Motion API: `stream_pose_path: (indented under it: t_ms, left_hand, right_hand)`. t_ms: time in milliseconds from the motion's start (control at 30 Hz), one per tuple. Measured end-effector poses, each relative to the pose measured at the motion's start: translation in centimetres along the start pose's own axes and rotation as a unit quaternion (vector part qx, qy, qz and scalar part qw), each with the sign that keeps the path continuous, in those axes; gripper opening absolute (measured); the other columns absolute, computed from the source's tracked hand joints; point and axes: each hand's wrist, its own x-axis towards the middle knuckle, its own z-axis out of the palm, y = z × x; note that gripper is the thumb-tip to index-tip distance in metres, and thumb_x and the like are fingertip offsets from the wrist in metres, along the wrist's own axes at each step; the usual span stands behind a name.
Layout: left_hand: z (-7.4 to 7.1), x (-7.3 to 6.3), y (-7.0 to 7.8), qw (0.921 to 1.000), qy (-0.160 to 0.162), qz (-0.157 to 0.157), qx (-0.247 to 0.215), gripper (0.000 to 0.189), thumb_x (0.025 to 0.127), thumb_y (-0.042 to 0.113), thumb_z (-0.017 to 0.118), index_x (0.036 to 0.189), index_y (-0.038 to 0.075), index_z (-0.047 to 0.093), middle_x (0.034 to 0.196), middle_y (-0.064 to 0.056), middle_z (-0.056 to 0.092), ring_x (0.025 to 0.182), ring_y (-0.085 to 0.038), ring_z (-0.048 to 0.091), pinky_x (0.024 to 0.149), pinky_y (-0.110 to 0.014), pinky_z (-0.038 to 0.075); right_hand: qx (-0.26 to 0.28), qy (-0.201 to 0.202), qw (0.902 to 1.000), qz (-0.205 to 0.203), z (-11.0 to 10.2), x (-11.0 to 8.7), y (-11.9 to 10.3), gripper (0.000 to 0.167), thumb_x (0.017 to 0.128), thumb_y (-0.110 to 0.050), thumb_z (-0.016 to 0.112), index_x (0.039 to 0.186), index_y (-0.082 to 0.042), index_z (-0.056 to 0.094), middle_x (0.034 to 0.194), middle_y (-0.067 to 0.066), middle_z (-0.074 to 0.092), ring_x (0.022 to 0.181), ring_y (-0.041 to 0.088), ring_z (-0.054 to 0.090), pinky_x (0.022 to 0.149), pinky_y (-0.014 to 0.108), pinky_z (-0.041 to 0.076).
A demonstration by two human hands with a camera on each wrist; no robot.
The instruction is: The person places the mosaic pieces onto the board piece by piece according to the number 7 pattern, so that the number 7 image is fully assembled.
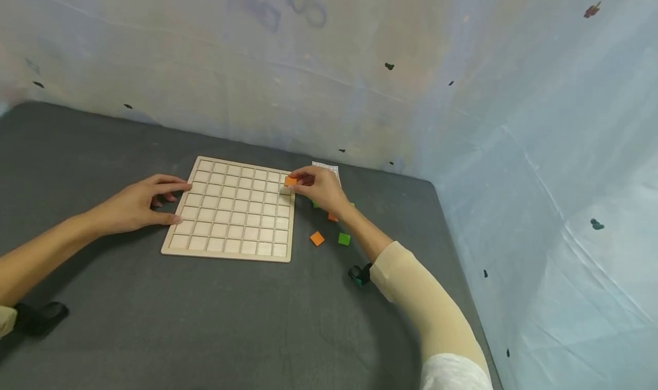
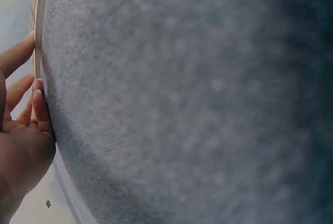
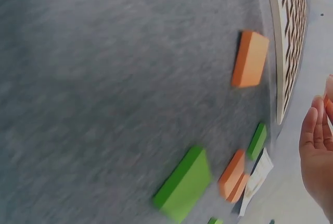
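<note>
Orange tile (image 1: pixel 290 180) sat pinched in the right hand's (image 1: pixel 323 189) grip, above the far right corner of the grid board (image 1: pixel 226 256), whose square cells (image 1: pixel 220 215) showed pale wood. The left hand (image 1: pixel 132 207), thumb and fingers spread, touched the board's left edge. Right of the board, a green tile (image 1: pixel 344 239) and another orange one (image 1: pixel 317 238) lay on the tabletop (image 1: pixel 231 321); the right arm partly hid further tiles (image 1: pixel 333 217) and a white card (image 1: pixel 329 166).

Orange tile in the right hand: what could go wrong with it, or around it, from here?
The right hand pinches the orange tile at its fingertips near the board's far right corner, so it might slip and land askew across the dividers.

The left hand touches the board's left edge; a push could shift the squares.

A loose green tile lies close to the right forearm in the head view; lowering that arm might knock it.
</note>
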Motion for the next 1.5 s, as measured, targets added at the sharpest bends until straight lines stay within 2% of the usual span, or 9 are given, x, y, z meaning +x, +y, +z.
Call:
stream_pose_path:
  t_ms: [200, 333, 500, 700, 933, 1100, 1233, 1500]
  left_hand:
    - [-0.1, 0.3, 0.4, 0.9999, -0.015, -0.005, 0.001, 0.072, 0.083, 0.023, 0.083, 0.143, 0.001, 0.051, 0.142, -0.021, 0.041, 0.102, -0.025, 0.058, 0.076, -0.03, 0.049]
    - [-0.3, 0.2, 0.4, 0.9998, -0.015, -0.007, 0.006, 0.072, 0.084, 0.024, 0.083, 0.143, 0.001, 0.05, 0.143, -0.022, 0.041, 0.105, -0.027, 0.059, 0.077, -0.034, 0.05]
    - [-0.2, 0.0, 0.2, 0.9998, -0.014, -0.011, 0.002, 0.072, 0.083, 0.025, 0.083, 0.144, 0.001, 0.05, 0.143, -0.021, 0.041, 0.103, -0.027, 0.058, 0.077, -0.03, 0.049]
    - [0.1, 0.2, 0.1, 0.9999, -0.012, -0.01, -0.002, 0.073, 0.083, 0.025, 0.083, 0.145, 0.003, 0.05, 0.143, -0.02, 0.041, 0.103, -0.026, 0.058, 0.077, -0.03, 0.049]
    - [0.0, 0.5, 0.2, 0.9997, -0.021, -0.014, 0.001, 0.073, 0.083, 0.025, 0.083, 0.144, 0.002, 0.05, 0.144, -0.021, 0.04, 0.105, -0.027, 0.058, 0.077, -0.033, 0.049]
    - [0.1, 0.5, 0.4, 0.9996, -0.023, -0.016, 0.002, 0.074, 0.082, 0.025, 0.084, 0.144, 0.003, 0.05, 0.143, -0.022, 0.04, 0.105, -0.027, 0.058, 0.077, -0.033, 0.049]
    - [0.2, 0.5, 0.3, 0.9997, -0.021, -0.015, 0.002, 0.074, 0.082, 0.026, 0.084, 0.144, 0.004, 0.051, 0.143, -0.02, 0.041, 0.105, -0.026, 0.058, 0.076, -0.032, 0.049]
    - [0.1, 0.5, 0.2, 0.9995, -0.026, -0.018, -0.006, 0.074, 0.082, 0.027, 0.084, 0.144, 0.003, 0.051, 0.142, -0.021, 0.04, 0.107, -0.029, 0.058, 0.077, -0.031, 0.049]
  right_hand:
    - [-0.007, 0.004, 0.9999, -0.01, 0.9, 0.8, -0.7, 0.026, 0.092, -0.023, 0.074, 0.117, -0.014, 0.072, 0.1, -0.001, 0.069, 0.089, 0.008, 0.065, 0.075, 0.023, 0.052]
    - [0.013, 0.002, 0.9998, -0.018, 1.7, 1.8, -1.4, 0.027, 0.092, -0.022, 0.074, 0.117, -0.013, 0.072, 0.102, 0.0, 0.07, 0.09, 0.008, 0.065, 0.076, 0.024, 0.052]
    - [0.04, -0.012, 0.999, -0.017, 2.8, 2.7, -2.2, 0.027, 0.092, -0.021, 0.074, 0.117, -0.011, 0.072, 0.1, 0.0, 0.071, 0.089, 0.008, 0.065, 0.075, 0.024, 0.052]
    - [0.023, -0.007, 0.9992, -0.031, 3.8, 3.6, -2.9, 0.025, 0.092, -0.02, 0.074, 0.116, -0.012, 0.073, 0.1, 0.001, 0.072, 0.087, 0.006, 0.066, 0.074, 0.022, 0.052]
    - [0.031, -0.014, 0.9994, -0.007, 5.4, 4.2, -3.9, 0.025, 0.091, -0.023, 0.075, 0.114, -0.012, 0.074, 0.096, -0.002, 0.071, 0.083, 0.004, 0.064, 0.071, 0.021, 0.051]
    - [0.011, -0.018, 0.9998, -0.003, 6.4, 4.8, -4.6, 0.025, 0.09, -0.025, 0.076, 0.113, -0.014, 0.075, 0.097, -0.003, 0.071, 0.083, 0.003, 0.064, 0.07, 0.019, 0.05]
    - [-0.002, -0.018, 0.9997, 0.015, 7.2, 5.3, -5.0, 0.027, 0.09, -0.027, 0.077, 0.113, -0.015, 0.075, 0.099, -0.005, 0.071, 0.083, 0.003, 0.064, 0.069, 0.018, 0.049]
    - [-0.007, -0.022, 0.9992, 0.033, 8.3, 6.0, -5.3, 0.025, 0.089, -0.026, 0.077, 0.111, -0.014, 0.075, 0.092, -0.006, 0.071, 0.077, 0.002, 0.063, 0.067, 0.017, 0.049]
